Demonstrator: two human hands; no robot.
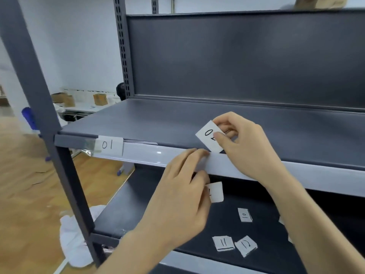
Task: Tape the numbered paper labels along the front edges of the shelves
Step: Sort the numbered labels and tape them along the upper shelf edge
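One tilted label (209,135) in right hand (245,147).

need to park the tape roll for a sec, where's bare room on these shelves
The upper shelf is bare from its left post to the right hand and behind it. The lower shelf is bare at left; its right is crowded with loose labels.

Lower shelf (262,224): loose labels "10" (245,214), "11" (223,243), "12" (246,245).

A white paper label (209,135) marked "0" tilts above the shelf's pale front edge (237,165), near taped label "01" (108,145).
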